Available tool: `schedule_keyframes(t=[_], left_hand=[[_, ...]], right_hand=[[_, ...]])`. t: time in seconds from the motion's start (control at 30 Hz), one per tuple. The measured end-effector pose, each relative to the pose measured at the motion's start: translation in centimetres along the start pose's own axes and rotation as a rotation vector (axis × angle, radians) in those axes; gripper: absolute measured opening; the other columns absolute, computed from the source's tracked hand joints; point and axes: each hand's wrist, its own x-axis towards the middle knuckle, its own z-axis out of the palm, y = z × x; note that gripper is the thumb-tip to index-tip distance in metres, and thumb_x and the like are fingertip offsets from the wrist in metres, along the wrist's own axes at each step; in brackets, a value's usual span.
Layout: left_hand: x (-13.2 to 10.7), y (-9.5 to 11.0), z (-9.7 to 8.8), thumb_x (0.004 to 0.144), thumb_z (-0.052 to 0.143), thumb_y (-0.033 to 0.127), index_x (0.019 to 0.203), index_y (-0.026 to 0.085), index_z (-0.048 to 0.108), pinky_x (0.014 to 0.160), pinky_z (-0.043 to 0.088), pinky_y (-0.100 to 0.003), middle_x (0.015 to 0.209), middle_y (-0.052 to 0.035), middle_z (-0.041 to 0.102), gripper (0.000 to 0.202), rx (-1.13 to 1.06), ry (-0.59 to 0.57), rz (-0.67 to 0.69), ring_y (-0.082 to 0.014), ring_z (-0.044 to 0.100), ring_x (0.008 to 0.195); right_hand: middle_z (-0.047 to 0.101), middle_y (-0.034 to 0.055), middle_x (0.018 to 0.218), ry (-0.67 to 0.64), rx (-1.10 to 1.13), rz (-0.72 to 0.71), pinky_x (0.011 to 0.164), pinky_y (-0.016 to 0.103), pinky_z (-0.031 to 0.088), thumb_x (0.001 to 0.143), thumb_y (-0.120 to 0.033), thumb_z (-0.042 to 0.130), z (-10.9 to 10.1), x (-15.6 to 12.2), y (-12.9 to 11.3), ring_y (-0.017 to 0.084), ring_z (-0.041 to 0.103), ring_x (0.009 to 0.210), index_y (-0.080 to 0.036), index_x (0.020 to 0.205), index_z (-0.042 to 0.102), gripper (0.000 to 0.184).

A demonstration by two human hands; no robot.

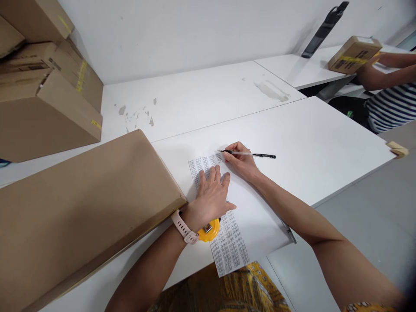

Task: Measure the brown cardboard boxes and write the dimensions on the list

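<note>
A sheet of paper (231, 247) with several columns of handwriting lies on the white table, its lower end reaching past the front edge. My left hand (212, 190) rests flat on it with the fingers spread, hiding part of the writing. In my right hand (240, 161) is a slim pen (264, 155) with a clear barrel and black ends, its tip at the top of the written columns. Partly under my left wrist sits a yellow tape measure (210, 232). A pink watch strap (183, 227) circles that wrist.
A long cardboard box (97, 195) lies close on the left, with stacked cartons (58, 95) behind it. At the back right stand a dark bottle (321, 32) and a small taped box (352, 55), touched by another person's hand (370, 71).
</note>
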Motion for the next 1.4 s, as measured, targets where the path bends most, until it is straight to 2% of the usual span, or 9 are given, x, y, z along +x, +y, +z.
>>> schedule_keyframes(t=[0.1,0.23,0.5,1.4], left_hand=[[0.01,0.01,-0.03,0.086,0.064,0.063,0.154,0.009,0.036,0.118,0.024,-0.063,0.163,-0.0294,0.025,0.091,0.005,0.001,0.001,-0.0412,0.023,0.152],[-0.03,0.04,-0.18,0.085,0.066,0.062,0.153,0.008,0.036,0.118,0.024,-0.063,0.162,-0.0302,0.026,0.092,-0.001,-0.002,0.004,-0.0415,0.023,0.152],[-0.02,0.13,-0.19,0.086,0.065,0.062,0.153,0.009,0.037,0.119,0.023,-0.063,0.163,-0.0292,0.026,0.090,0.006,-0.005,0.000,-0.0410,0.023,0.152],[0.00,0.03,0.06,0.087,0.064,0.062,0.154,0.007,0.036,0.118,0.023,-0.064,0.162,-0.0306,0.026,0.092,0.011,-0.001,0.012,-0.0425,0.023,0.152]], right_hand=[[0.050,-0.0057,0.060,0.025,-0.085,0.013,0.055,0.030,0.035,0.085,-0.041,0.067,-0.15,0.02,0.04,0.013,0.045,0.054,-0.025,0.079,0.046,0.028],[0.036,-0.0069,0.057,0.058,-0.303,-0.056,0.054,0.030,0.027,0.085,-0.028,0.061,-0.40,-0.03,0.11,0.012,0.034,0.054,-0.024,0.073,0.044,0.022],[0.037,-0.0072,0.055,-0.015,-0.364,-0.058,0.054,0.030,0.028,0.084,-0.031,0.061,-0.28,-0.18,-0.05,0.012,0.034,0.054,-0.025,0.075,0.042,0.022],[0.037,-0.0074,0.056,-0.039,-0.362,-0.080,0.053,0.029,0.028,0.085,-0.028,0.059,-0.17,-0.14,0.05,0.012,0.034,0.054,-0.024,0.075,0.042,0.020]])
